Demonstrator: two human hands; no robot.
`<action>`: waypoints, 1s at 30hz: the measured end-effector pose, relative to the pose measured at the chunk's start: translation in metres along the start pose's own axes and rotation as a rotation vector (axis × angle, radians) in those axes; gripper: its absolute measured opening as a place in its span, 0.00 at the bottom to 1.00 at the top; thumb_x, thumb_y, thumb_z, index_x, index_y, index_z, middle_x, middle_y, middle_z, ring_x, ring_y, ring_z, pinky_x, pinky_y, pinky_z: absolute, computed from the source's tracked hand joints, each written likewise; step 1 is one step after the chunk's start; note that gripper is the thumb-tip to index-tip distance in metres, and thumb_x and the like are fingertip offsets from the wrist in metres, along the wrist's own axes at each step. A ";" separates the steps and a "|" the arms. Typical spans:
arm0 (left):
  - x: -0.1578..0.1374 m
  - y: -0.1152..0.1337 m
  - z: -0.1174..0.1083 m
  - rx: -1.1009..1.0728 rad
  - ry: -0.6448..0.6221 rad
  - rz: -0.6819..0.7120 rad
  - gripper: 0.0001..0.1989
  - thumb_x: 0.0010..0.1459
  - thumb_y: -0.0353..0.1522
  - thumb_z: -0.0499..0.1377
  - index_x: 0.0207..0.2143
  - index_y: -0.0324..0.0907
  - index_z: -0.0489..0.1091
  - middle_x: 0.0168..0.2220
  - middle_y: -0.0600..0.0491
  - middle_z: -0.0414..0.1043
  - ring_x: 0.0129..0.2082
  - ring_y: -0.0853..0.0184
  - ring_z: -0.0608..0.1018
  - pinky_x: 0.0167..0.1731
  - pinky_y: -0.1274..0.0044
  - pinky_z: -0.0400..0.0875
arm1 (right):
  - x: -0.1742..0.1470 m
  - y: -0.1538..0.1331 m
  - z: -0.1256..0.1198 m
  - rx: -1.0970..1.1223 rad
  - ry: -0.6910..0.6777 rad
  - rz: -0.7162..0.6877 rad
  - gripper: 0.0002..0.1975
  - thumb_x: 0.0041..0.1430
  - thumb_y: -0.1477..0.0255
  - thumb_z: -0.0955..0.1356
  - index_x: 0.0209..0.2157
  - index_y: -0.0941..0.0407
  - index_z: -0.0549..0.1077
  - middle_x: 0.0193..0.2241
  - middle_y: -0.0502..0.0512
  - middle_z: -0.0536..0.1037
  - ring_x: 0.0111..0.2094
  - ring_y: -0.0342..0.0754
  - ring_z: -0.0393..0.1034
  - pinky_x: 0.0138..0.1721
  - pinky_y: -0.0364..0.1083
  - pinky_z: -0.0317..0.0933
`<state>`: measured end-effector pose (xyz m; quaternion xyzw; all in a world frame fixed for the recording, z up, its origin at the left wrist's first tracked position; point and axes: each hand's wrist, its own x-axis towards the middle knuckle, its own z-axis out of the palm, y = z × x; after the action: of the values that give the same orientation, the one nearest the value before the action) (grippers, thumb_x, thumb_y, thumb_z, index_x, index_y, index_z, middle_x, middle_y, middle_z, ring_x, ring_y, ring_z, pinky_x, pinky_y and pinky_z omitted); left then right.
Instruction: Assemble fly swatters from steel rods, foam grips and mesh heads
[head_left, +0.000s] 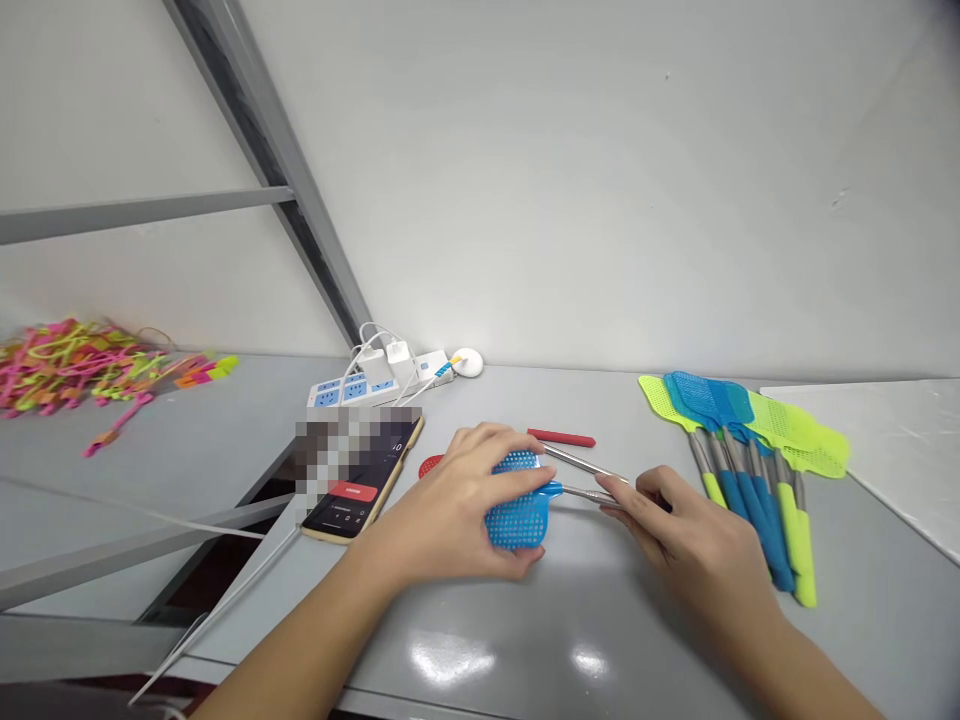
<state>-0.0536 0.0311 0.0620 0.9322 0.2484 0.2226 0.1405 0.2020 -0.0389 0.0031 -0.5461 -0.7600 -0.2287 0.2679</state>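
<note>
A blue fly swatter with a mesh head is held just above the table between both hands. My left hand is closed around its head, thumb below and fingers over the top. The thumb and fingers of my right hand pinch the end of its thin metal shaft. A second metal rod reaches toward my right fingertips; whether they touch it I cannot tell. Behind my left hand shows the edge of a red mesh head, mostly hidden. A red handle grip lies just beyond the hands.
Several blue and green fly swatters are piled at right, by a white sheet. On the left are a phone, a power strip with chargers and cables, a metal frame and a heap of colourful strips.
</note>
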 end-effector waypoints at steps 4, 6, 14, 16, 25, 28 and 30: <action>0.001 0.005 0.005 -0.022 -0.053 0.053 0.28 0.48 0.34 0.66 0.53 0.45 0.69 0.52 0.50 0.70 0.54 0.56 0.65 0.54 0.63 0.60 | -0.001 0.008 -0.001 0.009 0.008 -0.112 0.15 0.62 0.80 0.65 0.46 0.49 0.74 0.30 0.48 0.72 0.23 0.41 0.56 0.26 0.42 0.46; 0.000 0.008 0.008 -0.023 -0.081 0.061 0.28 0.47 0.33 0.65 0.54 0.45 0.69 0.52 0.50 0.70 0.54 0.56 0.66 0.53 0.63 0.60 | 0.000 0.013 -0.003 0.040 -0.007 -0.167 0.15 0.61 0.82 0.64 0.45 0.50 0.73 0.32 0.49 0.72 0.25 0.41 0.57 0.27 0.42 0.46; -0.003 0.014 0.012 -0.089 -0.143 0.092 0.29 0.46 0.31 0.65 0.53 0.43 0.69 0.51 0.51 0.71 0.52 0.57 0.66 0.53 0.65 0.61 | 0.004 0.019 -0.009 0.179 -0.124 -0.293 0.13 0.64 0.84 0.59 0.44 0.57 0.70 0.29 0.52 0.71 0.29 0.45 0.56 0.31 0.46 0.46; -0.003 0.014 0.011 -0.109 -0.116 0.109 0.29 0.45 0.31 0.65 0.53 0.43 0.69 0.51 0.51 0.71 0.53 0.58 0.66 0.54 0.66 0.60 | 0.004 0.019 -0.009 0.186 -0.120 -0.302 0.13 0.64 0.84 0.60 0.44 0.58 0.70 0.27 0.51 0.70 0.28 0.45 0.56 0.31 0.46 0.45; -0.001 0.016 0.013 -0.026 -0.108 0.141 0.26 0.48 0.32 0.62 0.52 0.41 0.68 0.50 0.49 0.72 0.52 0.55 0.67 0.50 0.64 0.62 | 0.008 0.015 -0.018 0.077 -0.238 -0.376 0.17 0.70 0.74 0.59 0.57 0.60 0.63 0.26 0.49 0.72 0.26 0.46 0.62 0.34 0.49 0.46; 0.001 0.018 0.012 0.034 -0.066 0.180 0.25 0.50 0.32 0.61 0.53 0.40 0.68 0.51 0.47 0.72 0.52 0.55 0.67 0.49 0.63 0.62 | 0.016 0.014 -0.028 0.075 -0.277 -0.354 0.12 0.70 0.74 0.58 0.50 0.60 0.66 0.27 0.50 0.73 0.25 0.47 0.62 0.34 0.49 0.47; 0.003 0.019 0.012 0.099 -0.035 0.219 0.24 0.51 0.32 0.60 0.52 0.39 0.68 0.50 0.46 0.73 0.51 0.54 0.68 0.47 0.63 0.62 | 0.023 0.014 -0.035 0.140 -0.359 -0.323 0.07 0.69 0.75 0.58 0.39 0.56 0.66 0.24 0.48 0.72 0.22 0.45 0.59 0.32 0.48 0.47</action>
<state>-0.0383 0.0146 0.0598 0.9633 0.1533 0.2079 0.0734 0.2143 -0.0406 0.0452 -0.4297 -0.8867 -0.1149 0.1258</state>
